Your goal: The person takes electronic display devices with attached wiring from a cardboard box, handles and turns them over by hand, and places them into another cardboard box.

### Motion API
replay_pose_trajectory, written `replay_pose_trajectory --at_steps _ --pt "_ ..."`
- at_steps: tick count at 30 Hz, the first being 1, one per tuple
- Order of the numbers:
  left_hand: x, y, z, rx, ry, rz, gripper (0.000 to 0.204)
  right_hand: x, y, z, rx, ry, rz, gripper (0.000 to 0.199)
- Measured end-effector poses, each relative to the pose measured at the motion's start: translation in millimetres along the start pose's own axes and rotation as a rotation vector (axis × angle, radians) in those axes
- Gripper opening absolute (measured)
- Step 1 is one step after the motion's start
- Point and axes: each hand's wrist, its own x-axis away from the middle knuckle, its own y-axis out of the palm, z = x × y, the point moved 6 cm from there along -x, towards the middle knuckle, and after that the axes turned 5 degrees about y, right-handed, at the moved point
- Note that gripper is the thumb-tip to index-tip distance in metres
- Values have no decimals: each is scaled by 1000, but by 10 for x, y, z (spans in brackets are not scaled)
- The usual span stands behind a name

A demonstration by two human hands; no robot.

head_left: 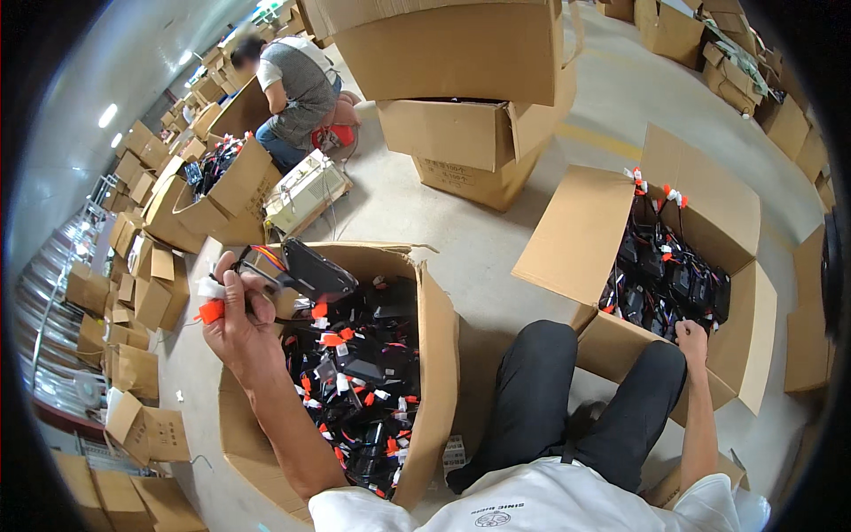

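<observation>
The left grip (238, 321) is closed around the cable of a black unit (321, 270), with a white connector (211, 288) and an orange connector (211, 310) sticking out on its left side; whether the fingers also touch the casing I cannot tell. The unit is just to the right of that grip, above the open carton (436, 381), flat and tilted, its long axis slanting from upper left down to lower right. Its coloured wires (269, 257) leave the upper-left end, nearest the grip, while the opposite end points rightward and toward the wearer, over the carton's opening. Below and to the right of the left grip, this carton holds a jumbled heap of black units (363, 368), with orange and white connectors scattered through it. The right grip (693, 344) is curled at the near side of another open carton (567, 235); I cannot tell whether it grasps anything. Just beyond it, that carton holds more closely packed black units (669, 270), with connectors lying along the far edge. Ahead of the left grip, well apart, a third carton (235, 199) contains dark wired pieces, beside a seated co-worker (306, 97).
</observation>
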Motion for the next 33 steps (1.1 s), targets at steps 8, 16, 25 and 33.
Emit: replay_pose_trajectory --at_steps 8,16,25,33 --pt "157 113 377 14 56 -14 24 -8 13 10 -34 -58 -24 32" --pt "-51 224 732 107 104 -34 31 -69 -86 -387 -382 -62 -198 23" --pt "880 583 407 20 -269 -404 23 1525 631 -3632 -1097 -164 -1205 44" --pt "1627 650 316 -24 -290 -1211 14 2438 830 -4139 -1522 294 -1820 75"
